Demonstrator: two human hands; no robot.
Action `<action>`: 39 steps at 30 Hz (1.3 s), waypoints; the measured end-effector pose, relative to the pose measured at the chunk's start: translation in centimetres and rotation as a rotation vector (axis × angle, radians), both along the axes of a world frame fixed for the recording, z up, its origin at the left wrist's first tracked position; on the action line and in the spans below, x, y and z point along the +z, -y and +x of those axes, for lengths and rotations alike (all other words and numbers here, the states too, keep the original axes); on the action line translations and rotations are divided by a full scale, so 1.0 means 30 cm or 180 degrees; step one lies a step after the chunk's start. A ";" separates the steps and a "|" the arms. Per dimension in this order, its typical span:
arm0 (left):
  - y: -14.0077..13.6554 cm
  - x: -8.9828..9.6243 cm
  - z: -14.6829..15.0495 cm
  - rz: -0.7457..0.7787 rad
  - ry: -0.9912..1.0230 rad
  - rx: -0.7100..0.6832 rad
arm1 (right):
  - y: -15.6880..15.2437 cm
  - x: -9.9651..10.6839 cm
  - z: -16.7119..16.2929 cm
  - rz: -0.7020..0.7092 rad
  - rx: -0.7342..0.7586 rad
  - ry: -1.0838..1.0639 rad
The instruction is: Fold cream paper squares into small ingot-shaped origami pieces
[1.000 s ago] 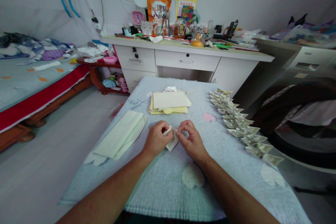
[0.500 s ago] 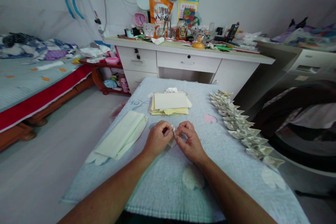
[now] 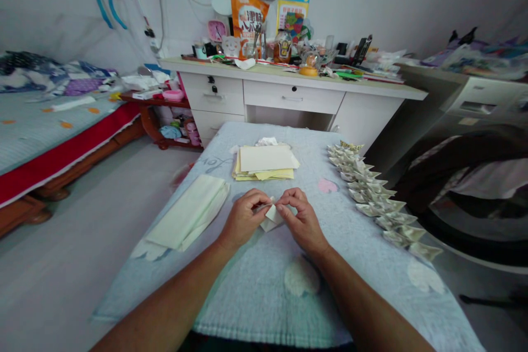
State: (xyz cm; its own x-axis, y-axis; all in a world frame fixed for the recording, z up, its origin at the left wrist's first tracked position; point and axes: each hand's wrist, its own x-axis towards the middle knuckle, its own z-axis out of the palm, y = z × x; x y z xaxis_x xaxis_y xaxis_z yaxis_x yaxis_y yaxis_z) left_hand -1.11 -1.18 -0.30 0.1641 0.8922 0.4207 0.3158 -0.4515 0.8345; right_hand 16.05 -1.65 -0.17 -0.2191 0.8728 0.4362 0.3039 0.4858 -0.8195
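Observation:
A small piece of folded white paper (image 3: 272, 220) is pinched between my two hands above the cloth-covered table (image 3: 247, 297). My left hand (image 3: 246, 215) grips its left side with thumb and fingertips. On the other side, my right hand (image 3: 300, 220) closes thumb and forefinger on the paper's upper edge. Fingers cover parts of the folds. Just beyond the hands lies a stack of white and yellow paper sheets (image 3: 268, 159). To the left rests a pale green folded sheet or bundle of paper (image 3: 187, 212). Along the right runs a row of folded paper boats (image 3: 371, 192).
Behind the table stands a white desk (image 3: 295, 96) crowded with jars, an orange snack bag (image 3: 247, 16) and a pink clock (image 3: 216, 30). A bed (image 3: 61, 126) is at the left, and a washing machine (image 3: 474, 99) at the right.
The folded paper between my hands has spread wider, and more of its flat face shows. My hands have moved slightly apart. The whole view has shifted a little.

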 end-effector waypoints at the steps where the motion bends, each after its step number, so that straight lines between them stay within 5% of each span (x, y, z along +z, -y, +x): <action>1: 0.000 0.001 0.000 -0.0009 0.0019 -0.0007 | 0.000 0.000 0.001 0.0007 0.0014 0.0012; 27: 0.015 0.016 -0.008 0.0137 -0.0202 -0.0307 | 0.012 0.019 -0.001 0.0261 -0.0056 0.0232; 39: 0.026 0.053 -0.030 -0.0276 -0.0103 -0.0842 | 0.004 0.013 0.006 0.0300 -0.0176 0.0279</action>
State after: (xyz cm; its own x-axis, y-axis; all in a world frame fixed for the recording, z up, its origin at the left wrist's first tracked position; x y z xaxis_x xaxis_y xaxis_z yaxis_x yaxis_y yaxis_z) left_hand -2.02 -1.96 1.29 0.4084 0.8489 0.3355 0.2236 -0.4493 0.8649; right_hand 16.23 -1.78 0.23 -0.2127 0.8406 0.4981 0.4008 0.5400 -0.7401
